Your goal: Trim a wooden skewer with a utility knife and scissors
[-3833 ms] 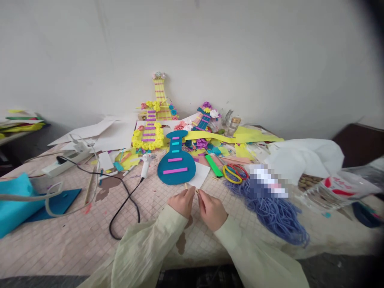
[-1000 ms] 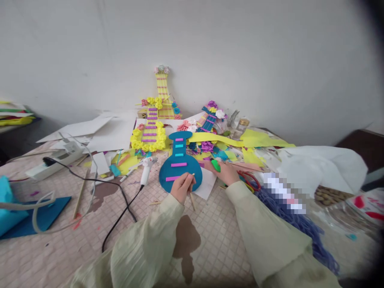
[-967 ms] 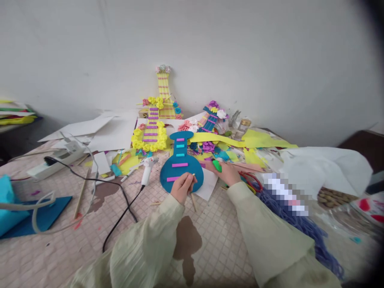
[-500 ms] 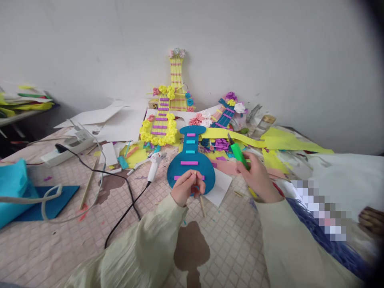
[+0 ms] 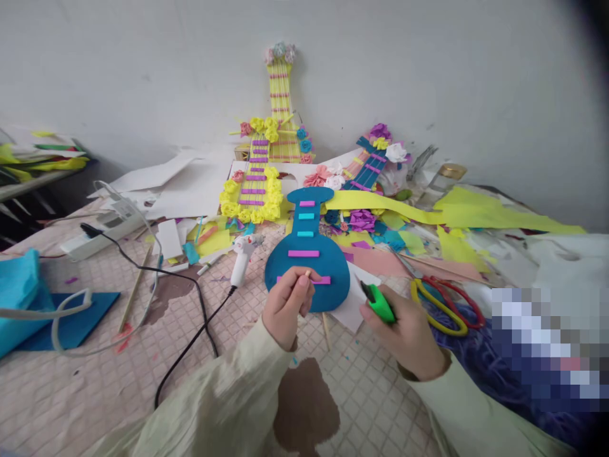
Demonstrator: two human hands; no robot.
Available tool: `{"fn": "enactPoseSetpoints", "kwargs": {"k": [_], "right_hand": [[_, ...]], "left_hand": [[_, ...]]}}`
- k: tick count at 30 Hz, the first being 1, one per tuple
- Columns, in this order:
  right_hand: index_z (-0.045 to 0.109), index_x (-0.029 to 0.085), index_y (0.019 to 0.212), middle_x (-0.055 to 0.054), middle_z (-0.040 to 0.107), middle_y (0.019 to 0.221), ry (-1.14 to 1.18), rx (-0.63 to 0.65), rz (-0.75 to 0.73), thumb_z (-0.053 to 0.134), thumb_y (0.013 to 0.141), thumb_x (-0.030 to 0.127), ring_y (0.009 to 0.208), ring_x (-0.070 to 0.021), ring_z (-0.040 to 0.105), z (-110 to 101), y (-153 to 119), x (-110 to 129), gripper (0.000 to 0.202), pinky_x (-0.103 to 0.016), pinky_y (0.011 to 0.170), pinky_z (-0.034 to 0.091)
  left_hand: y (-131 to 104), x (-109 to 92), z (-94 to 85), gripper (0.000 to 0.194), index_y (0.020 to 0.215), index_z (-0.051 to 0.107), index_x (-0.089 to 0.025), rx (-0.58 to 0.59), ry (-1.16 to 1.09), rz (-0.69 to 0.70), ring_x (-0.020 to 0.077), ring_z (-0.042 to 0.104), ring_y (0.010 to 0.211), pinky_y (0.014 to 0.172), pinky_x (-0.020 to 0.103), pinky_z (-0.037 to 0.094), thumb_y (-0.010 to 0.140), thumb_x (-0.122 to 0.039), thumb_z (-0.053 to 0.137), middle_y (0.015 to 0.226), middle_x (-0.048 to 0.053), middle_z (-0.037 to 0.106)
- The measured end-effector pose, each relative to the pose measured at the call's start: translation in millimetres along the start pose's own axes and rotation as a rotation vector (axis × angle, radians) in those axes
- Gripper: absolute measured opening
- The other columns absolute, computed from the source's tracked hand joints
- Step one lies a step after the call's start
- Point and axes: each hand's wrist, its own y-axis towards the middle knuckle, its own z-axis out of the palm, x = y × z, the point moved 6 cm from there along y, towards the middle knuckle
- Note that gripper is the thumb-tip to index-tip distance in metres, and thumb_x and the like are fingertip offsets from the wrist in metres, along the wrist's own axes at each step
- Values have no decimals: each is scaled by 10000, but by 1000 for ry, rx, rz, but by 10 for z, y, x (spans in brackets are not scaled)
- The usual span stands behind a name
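My left hand (image 5: 289, 306) is closed in a pinch, with the pale tip of a small wooden stick (image 5: 308, 274) showing between thumb and finger. It is held in front of the lower part of a blue guitar-shaped cutout (image 5: 304, 244), which has purple and light-blue strips across it. My right hand (image 5: 409, 327) grips a green utility knife (image 5: 379, 303), its dark blade pointing up and left toward the cutout. White paper (image 5: 354, 308) lies partly under the cutout's right side. A thin stick (image 5: 326, 331) pokes out below it.
A white glue gun (image 5: 242, 260) with a black cord stands left of the cutout. Yellow and red scissors (image 5: 447, 308) lie on the right beside blue yarn (image 5: 457, 346). Decorated guitar shapes (image 5: 257, 171) lean at the back among paper scraps. A power strip (image 5: 102, 231) sits at left.
My right hand has come down and a little to the right with the knife, uncovering the scissors. My left hand stays pinched near the cutout. The view has shifted slightly.
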Motion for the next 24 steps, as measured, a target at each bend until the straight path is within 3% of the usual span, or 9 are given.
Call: {"fn": "enactPoseSetpoints", "kwargs": {"k": [5, 12, 16, 24], "right_hand": [[469, 196, 764, 32, 506, 528, -65, 96, -95, 446, 795, 426, 468, -114, 496, 47, -79, 114, 233, -221, 451, 348], [463, 198, 787, -15, 570, 605, -96, 72, -170, 436, 809, 426, 528, -140, 543, 60, -131, 194, 231, -238, 468, 375], [489, 197, 784, -4, 561, 569, -116, 20, -192, 450, 807, 431, 499, -132, 534, 41, -138, 209, 238, -236, 458, 364], [512, 213, 732, 8, 539, 514, -136, 4, -146, 456, 791, 468, 456, -128, 515, 29, -139, 171, 267, -240, 435, 346]], "left_hand": [[-82, -72, 25, 213, 852, 524, -154, -25, 232, 118, 77, 387, 496, 468, 203, 316, 862, -332, 407, 567, -35, 398], [-118, -98, 94, 163, 933, 568, -160, 95, 376, 210, 101, 575, 597, 560, 206, 464, 842, -232, 454, 798, 44, 641], [-142, -90, 122, 188, 986, 557, -157, 155, 462, 241, 110, 618, 643, 588, 196, 487, 831, -167, 450, 800, 42, 673], [-150, -226, 159, 227, 916, 646, -167, 149, 657, 296, 101, 584, 575, 574, 194, 474, 833, -149, 435, 665, 13, 655]]}}
